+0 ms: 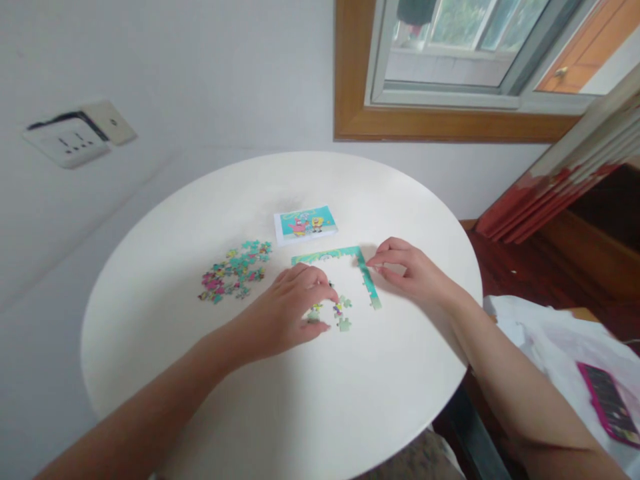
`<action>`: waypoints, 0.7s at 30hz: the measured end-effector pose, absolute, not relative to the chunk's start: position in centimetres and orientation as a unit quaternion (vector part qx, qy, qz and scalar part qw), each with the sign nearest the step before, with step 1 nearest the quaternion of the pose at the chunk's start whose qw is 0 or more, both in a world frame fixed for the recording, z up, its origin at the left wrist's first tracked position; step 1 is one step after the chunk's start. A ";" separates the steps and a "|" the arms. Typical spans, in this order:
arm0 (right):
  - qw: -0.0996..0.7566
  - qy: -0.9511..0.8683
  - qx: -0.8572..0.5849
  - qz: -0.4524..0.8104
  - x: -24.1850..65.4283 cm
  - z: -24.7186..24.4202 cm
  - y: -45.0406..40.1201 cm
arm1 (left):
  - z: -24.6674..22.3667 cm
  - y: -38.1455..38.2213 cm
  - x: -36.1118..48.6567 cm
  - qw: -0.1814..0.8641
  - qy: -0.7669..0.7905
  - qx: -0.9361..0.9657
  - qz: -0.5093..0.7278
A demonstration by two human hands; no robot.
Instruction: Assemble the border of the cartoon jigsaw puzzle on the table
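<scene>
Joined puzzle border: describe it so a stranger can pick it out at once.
On the round white table, find the picture card showing a pink and a yellow cartoon figure. Nearer the wearer, the joined puzzle border runs sideways, then turns a corner by the right hand. Unlike the loose pile to its left, it is one interlocked, mostly teal strip.

Looks like somebody's home tbh, though which room is hard to say. There's a wood-trimmed window point(350, 73) with a red-and-cream curtain point(535, 200) beside it, dark reddish flooring point(530, 280), and a power outlet point(70, 141) on a plain white wall point(225, 73). Plus cartoon jigsaw pieces point(214, 283) on a round white table point(145, 333) and a pink-edged smartphone point(610, 403) lying off to the right. Pretty homey stuff.
</scene>
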State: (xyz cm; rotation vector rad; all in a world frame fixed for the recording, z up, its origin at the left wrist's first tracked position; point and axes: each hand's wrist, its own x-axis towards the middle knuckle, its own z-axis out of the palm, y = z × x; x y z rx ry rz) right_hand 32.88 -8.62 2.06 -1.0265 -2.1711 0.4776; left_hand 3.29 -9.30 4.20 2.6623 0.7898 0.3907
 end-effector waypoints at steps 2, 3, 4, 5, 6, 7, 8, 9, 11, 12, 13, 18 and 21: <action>0.328 -0.841 -0.390 0.184 32.8 2.1 -8.6 | 4.4 -8.7 2.5 0.180 0.281 0.933 0.133; 0.323 -0.844 -0.387 0.181 32.7 2.2 -8.7 | 4.3 -8.4 2.1 0.183 0.285 0.931 0.133; 0.318 -0.849 -0.383 0.179 32.6 2.2 -8.7 | 4.2 -8.2 1.6 0.185 0.290 0.930 0.133; 0.311 -0.854 -0.377 0.178 32.4 2.3 -8.9 | 3.9 -8.0 1.1 0.185 0.294 0.928 0.134; 0.306 -0.859 -0.370 0.179 32.2 2.3 -9.0 | 3.7 -7.8 0.7 0.185 0.296 0.928 0.134; 0.299 -0.865 -0.361 0.181 31.9 2.4 -9.2 | 3.4 -7.6 0.3 0.184 0.299 0.927 0.135; 0.291 -0.870 -0.353 0.184 31.6 2.4 -9.4 | 3.1 -7.5 0.0 0.181 0.302 0.926 0.138; 0.282 -0.876 -0.344 0.184 31.2 2.4 -9.6 | 2.9 -7.4 -0.2 0.179 0.304 0.925 0.140; 0.259 -0.888 -0.335 0.180 30.6 2.4 -10.0 | 2.6 -7.5 -0.2 0.179 0.306 0.923 0.149; 0.247 -0.893 -0.332 0.178 30.3 2.5 -10.2 | 2.5 -7.6 0.0 0.182 0.303 0.923 0.154; 0.236 -0.896 -0.331 0.176 30.0 2.5 -10.3 | 2.5 -7.8 0.3 0.187 0.296 0.922 0.163; 0.197 -0.906 -0.336 0.167 29.2 2.6 -10.3 | 2.1 -9.4 2.1 0.204 0.235 0.933 0.182; 0.184 -0.909 -0.336 0.165 29.0 2.5 -10.2 | 1.7 -10.1 2.7 0.190 0.215 0.942 0.175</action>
